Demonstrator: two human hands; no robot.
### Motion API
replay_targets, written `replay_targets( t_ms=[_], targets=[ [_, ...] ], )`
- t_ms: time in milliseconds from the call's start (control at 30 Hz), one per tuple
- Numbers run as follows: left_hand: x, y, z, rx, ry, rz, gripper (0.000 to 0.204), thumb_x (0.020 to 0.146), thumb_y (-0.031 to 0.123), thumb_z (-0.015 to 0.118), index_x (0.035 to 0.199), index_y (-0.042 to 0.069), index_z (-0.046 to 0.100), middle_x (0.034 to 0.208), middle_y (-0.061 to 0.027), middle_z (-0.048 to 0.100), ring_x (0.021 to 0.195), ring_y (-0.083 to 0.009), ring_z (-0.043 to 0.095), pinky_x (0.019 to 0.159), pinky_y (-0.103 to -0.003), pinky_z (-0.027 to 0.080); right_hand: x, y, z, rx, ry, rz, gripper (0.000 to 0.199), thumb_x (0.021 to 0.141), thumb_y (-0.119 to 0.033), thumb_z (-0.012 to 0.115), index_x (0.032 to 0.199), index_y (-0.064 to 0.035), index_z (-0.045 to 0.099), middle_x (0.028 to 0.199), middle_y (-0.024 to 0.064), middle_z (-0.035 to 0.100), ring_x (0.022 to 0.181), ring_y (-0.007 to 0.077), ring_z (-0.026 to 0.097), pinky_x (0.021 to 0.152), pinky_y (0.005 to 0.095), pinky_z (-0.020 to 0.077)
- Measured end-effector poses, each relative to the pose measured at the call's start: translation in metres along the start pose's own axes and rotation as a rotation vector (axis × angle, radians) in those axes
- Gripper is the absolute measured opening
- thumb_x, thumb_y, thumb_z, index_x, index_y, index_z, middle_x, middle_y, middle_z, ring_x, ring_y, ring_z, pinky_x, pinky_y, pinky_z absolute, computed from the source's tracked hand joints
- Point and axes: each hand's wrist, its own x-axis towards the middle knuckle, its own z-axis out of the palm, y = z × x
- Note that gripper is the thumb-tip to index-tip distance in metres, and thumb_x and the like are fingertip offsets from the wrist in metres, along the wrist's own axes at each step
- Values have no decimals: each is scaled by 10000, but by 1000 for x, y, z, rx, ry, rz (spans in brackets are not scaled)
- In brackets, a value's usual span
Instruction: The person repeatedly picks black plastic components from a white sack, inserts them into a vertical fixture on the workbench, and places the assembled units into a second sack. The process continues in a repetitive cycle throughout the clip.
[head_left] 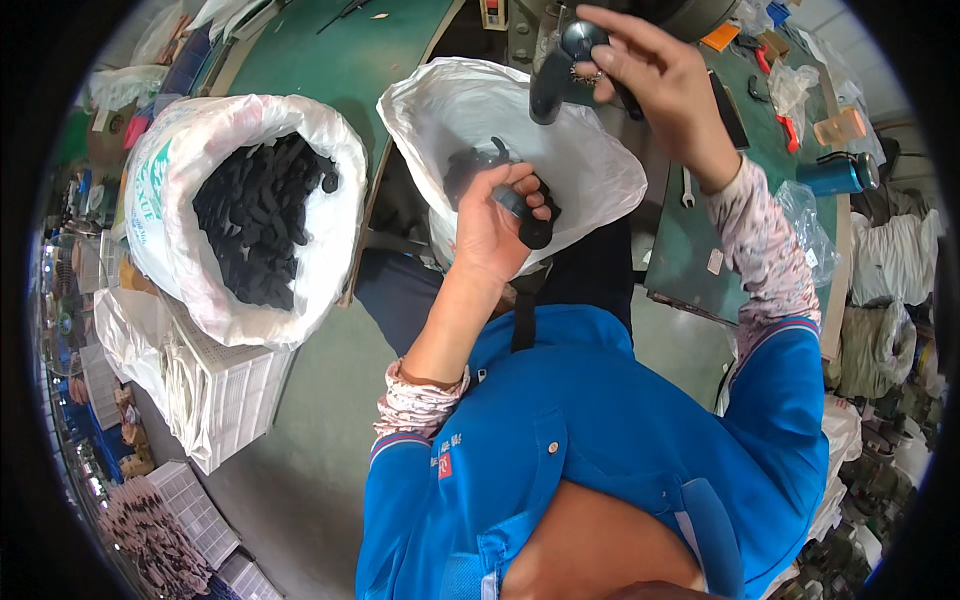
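Blue jacket cloth point(610, 430) on the person's own chest lies nearest, with patterned oversleeves point(765, 245) on both forearms. Beyond it, the left hand point(500, 215) is over the mouth of the middle white sack point(610, 185), its fingers curled closed around a dark part point(537, 230). Farther up, the right hand point(655, 80) is raised above that sack's far edge, thumb and fingers pinching a black curved part point(547, 90) with a glossy round end; a small brassy detail beside the fingertips is too blurred to identify.

Work seems to be mid-course, since both hands are occupied and neither part has been set down. At left, another white sack point(165, 250) holds a large heap of loose black curved pieces point(255, 220), while only a few dark shapes point(475, 165) show inside the middle one. Which heap counts as finished, and how many pieces remain, cannot be told. The left hand and the sack's slack folds hide some of the interior.

A white slatted crate point(240, 395) stands beneath the left sack. Off to the right, a green table point(665, 265) carries a wrench point(688, 188), a clear plastic bag point(800, 215), a blue flask point(833, 178) and red-handled tools point(788, 133); none of these blocks the hands.
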Motion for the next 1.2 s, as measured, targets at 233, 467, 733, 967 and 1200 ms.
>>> replay_targets(
  t_ms=[233,467,733,967,1200],
  targets=[
    [2,-5,-2,37,28,9,205,854,169,559,972,1,571,808,-53,546,722,-173,493,674,-295,438,62,-35,-11,262,-45,540,272,932,-73,528,1172,55,535,771,72,646,493,110,571,405,216,442],
    [5,-1,-16,155,-9,289,236,897,224,523,1016,25,570,860,-84,616,796,-220,556,748,-355,452,-1,-2,2,210,-75,483,518,935,-415,530,1292,-48,452,962,115,658,659,153,638,458,242,459],
    [-3,-13,1,225,-123,448,274,938,211,460,1076,-17,526,986,-150,609,926,-217,568,881,-353,443,-120,24,75,378,-165,689,377,920,-230,593,1197,13,514,914,98,627,721,134,625,505,214,489],
    [-2,23,-17,549,-70,678,252,898,116,541,1123,7,508,1065,-147,635,962,-194,598,850,-329,476,-124,28,76,497,37,726,189,915,-159,595,1013,-1,564,848,89,637,646,109,597,499,209,465],
    [0,210,-111,1352,749,1156,523,759,141,658,1215,-24,459,1090,-178,635,975,-273,620,869,-366,484,-148,29,51,391,236,714,201,906,-166,614,1022,-8,567,811,85,637,635,109,592,507,208,447]
  ],
)
